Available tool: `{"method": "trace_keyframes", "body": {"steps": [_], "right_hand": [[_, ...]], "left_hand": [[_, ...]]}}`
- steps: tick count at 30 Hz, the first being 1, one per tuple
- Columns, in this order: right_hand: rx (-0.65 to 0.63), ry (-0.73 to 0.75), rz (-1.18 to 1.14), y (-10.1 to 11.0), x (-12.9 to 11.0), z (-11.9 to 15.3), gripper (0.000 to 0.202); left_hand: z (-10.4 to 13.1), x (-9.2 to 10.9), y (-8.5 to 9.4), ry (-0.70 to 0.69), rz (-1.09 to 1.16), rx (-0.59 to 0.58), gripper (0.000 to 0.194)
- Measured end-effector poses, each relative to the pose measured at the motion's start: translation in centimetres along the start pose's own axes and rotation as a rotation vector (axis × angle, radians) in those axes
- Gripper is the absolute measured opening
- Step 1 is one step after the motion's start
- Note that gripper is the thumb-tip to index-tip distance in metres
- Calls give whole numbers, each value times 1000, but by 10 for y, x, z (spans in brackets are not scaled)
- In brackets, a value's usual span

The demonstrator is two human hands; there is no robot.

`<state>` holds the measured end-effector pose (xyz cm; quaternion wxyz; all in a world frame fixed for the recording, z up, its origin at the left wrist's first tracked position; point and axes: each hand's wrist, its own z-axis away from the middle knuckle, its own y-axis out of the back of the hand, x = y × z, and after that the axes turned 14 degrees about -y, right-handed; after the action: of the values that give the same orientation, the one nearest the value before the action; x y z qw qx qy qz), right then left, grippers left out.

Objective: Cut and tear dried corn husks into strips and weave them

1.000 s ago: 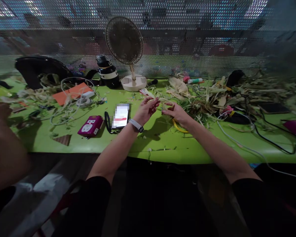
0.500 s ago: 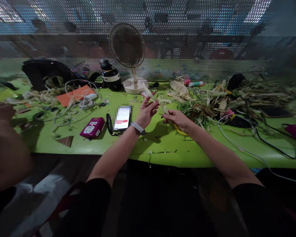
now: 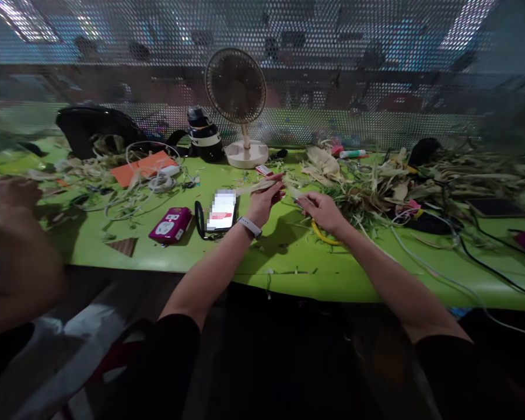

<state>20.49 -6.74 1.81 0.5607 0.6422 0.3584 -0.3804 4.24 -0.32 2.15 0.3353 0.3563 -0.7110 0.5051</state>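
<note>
My left hand (image 3: 265, 201), with a watch strap on its wrist, has its fingers closed on a pale husk strip (image 3: 250, 188) that points left over the phone (image 3: 222, 209). Close by on the right, my right hand (image 3: 322, 211) pinches the end of another pale piece (image 3: 292, 190). The two hands are apart, above the green table. A yellow loop (image 3: 322, 234) lies below my right hand. Beside that hand spreads a heap of dried husks and green stems (image 3: 363, 195).
A fan (image 3: 246, 153) and a black bottle (image 3: 205, 140) stand behind. Purple power sockets (image 3: 170, 226), an orange sheet (image 3: 144, 168) and white cables (image 3: 160, 182) lie left. Another person's arm (image 3: 21, 251) rests at the far left. Black and white cables cross the right side.
The strip in my left hand has swung from pointing up and away to lying nearly flat toward the left. The whole view has shifted slightly.
</note>
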Motion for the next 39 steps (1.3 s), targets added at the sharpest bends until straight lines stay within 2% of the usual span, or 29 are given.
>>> {"method": "trace_keyframes", "body": {"steps": [3,5,8,11,15,18,23,25,29,30,33,39], "right_hand": [[230,300,313,4,-1,3,36],[325,439,432,5,-3,6,31],[392,547,497,7,-7,8,26],[408,598,468,10,-10,11,23],[433,552,316,14,-16,14,25],[442,441,137,15,-20,13,32],[250,100,-141,9,-15,8,42],[214,33,-164,4,-12,7,42],[309,71,-73,-1,-12,9,37],[346,97,-47,-2,-12,10,36],[413,152,-18,-3,-13,11,32],[429,150,-40,-4,-12,10,33]], "left_hand": [[2,2,0,-29,-101,3,23],[4,3,-1,-18,-165,-30,27],[7,6,-1,6,-185,-120,31],[7,7,-1,48,-159,-205,29],[9,7,-2,198,-101,-321,25],[12,8,-3,295,-43,-410,20],[20,15,-6,343,55,-505,13],[21,17,-8,354,85,-521,10],[19,14,-11,393,75,-509,2],[19,12,-11,391,66,-488,5],[18,7,-10,310,4,-441,11],[19,3,-9,155,-122,-470,19]]}}
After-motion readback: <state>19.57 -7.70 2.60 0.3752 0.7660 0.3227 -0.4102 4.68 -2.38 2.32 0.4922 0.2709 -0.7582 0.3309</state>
